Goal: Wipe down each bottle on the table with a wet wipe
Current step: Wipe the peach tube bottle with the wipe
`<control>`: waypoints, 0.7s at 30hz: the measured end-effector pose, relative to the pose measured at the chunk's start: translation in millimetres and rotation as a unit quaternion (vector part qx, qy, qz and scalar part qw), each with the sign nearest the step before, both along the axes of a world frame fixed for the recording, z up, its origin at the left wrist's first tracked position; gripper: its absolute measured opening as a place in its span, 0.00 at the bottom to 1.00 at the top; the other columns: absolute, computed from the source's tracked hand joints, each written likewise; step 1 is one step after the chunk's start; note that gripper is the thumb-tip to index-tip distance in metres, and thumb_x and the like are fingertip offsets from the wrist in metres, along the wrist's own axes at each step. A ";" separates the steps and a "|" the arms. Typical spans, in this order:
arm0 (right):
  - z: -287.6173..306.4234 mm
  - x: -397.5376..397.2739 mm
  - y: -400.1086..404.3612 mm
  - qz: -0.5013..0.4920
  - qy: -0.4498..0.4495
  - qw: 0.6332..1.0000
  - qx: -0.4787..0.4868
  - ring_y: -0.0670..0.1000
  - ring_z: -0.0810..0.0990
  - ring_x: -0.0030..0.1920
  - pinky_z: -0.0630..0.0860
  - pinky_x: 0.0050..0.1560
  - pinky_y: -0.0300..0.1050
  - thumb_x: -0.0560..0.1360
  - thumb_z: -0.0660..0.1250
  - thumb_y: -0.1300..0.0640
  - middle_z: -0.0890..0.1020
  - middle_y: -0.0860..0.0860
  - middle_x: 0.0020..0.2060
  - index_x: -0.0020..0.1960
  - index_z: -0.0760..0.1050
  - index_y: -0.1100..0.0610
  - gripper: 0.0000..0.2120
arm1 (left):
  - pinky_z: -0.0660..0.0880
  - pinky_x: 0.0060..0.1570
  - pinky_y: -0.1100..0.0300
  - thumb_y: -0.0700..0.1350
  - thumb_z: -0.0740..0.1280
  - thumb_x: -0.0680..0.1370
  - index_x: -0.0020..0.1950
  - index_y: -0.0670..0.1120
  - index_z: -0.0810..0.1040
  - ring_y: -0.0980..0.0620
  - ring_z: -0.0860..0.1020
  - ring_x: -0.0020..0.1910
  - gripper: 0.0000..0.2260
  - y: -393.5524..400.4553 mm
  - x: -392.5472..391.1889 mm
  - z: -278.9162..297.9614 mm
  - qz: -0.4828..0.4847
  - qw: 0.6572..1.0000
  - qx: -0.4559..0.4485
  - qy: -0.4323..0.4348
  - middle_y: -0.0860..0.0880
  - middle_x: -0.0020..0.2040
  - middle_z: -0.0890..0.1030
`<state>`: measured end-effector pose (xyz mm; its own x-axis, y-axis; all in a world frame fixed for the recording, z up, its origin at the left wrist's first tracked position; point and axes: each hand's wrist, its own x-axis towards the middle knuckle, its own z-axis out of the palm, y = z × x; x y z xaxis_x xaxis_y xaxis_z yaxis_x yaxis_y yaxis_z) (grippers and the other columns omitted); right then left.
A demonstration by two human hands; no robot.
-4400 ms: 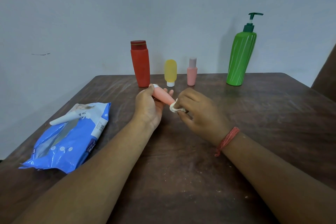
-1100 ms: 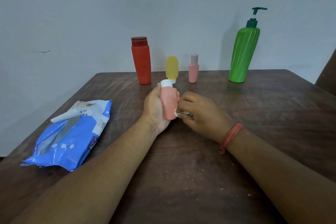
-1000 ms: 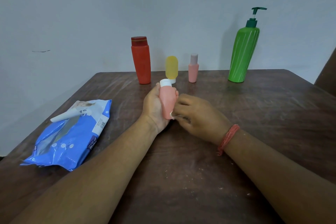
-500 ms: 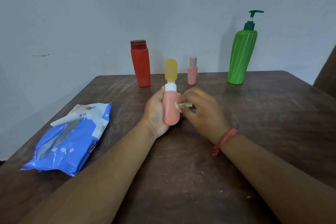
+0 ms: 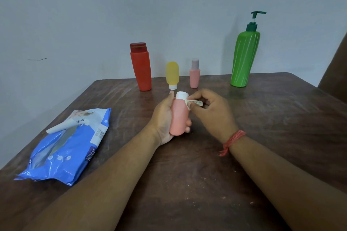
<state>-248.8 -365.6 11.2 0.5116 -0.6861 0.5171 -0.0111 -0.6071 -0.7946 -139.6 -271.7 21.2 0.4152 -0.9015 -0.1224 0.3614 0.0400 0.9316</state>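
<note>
Head view. The table (image 5: 262, 127) is dark brown wood with a worn, streaked top and pale specks near the front edge. Its far edge meets a plain pale grey wall (image 5: 112, 15) that bears one short dark mark at the left.

Four bottles stand upright in a row along the far edge, from left to right: a red bottle (image 5: 141, 69), a yellow bottle (image 5: 172, 74) standing on its white cap, a small pink bottle (image 5: 194, 75), and a tall green pump bottle (image 5: 244, 56) set well apart at the right. A blue pack of wipes (image 5: 69, 146) lies flat at the near left with its flap lifted.

The salmon bottle (image 5: 179, 116) is held above the table centre, just in front of the row. Its long axis is close to upright, leaning slightly right toward the top; the white cap points up and away, the rounded base down and toward the camera.

The left hand (image 5: 163, 118) wraps the salmon bottle from the left, fingers curled round its lower body. The right hand (image 5: 212, 110) pinches a crumpled wet wipe (image 5: 194, 102) against the bottle's right shoulder, just below the cap.
</note>
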 end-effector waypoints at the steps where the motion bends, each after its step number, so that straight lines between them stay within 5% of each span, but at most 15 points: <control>1: 0.9 -1.1 -2.0 -0.002 -0.001 1.000 0.000 0.49 0.82 0.47 0.80 0.50 0.53 0.74 0.72 0.62 0.84 0.48 0.44 0.45 0.81 0.53 0.05 | 0.72 0.25 0.59 0.61 0.51 0.85 0.51 0.41 0.78 0.46 0.74 0.27 0.27 -0.3 -0.7 -0.2 -0.002 1.000 -0.001 -0.009 0.42 0.35 0.76; 14: 4.8 -7.4 2.4 0.116 0.002 0.987 0.113 0.52 0.81 0.36 0.81 0.44 0.52 0.74 0.72 0.64 0.84 0.58 0.38 0.43 0.78 0.59 0.04 | 0.75 0.26 0.57 0.59 0.55 0.84 0.56 0.43 0.78 0.46 0.75 0.28 0.22 1.2 6.0 -2.3 -0.007 1.000 -0.022 0.006 0.42 0.36 0.80; 21: 4.0 0.0 1.0 0.032 -0.033 0.995 0.089 0.54 0.83 0.45 0.81 0.50 0.58 0.74 0.72 0.63 0.84 0.53 0.42 0.44 0.79 0.53 0.05 | 0.82 0.35 0.48 0.58 0.55 0.85 0.60 0.41 0.78 0.43 0.82 0.37 0.22 -3.2 1.5 -3.2 -0.005 0.999 -0.007 -0.032 0.41 0.42 0.83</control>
<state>-248.8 -364.6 15.2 0.5261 -0.7375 0.4234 0.0779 -0.4540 -0.8876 -138.1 -275.0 18.0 0.4120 -0.9073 -0.0842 0.3024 0.0490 0.9519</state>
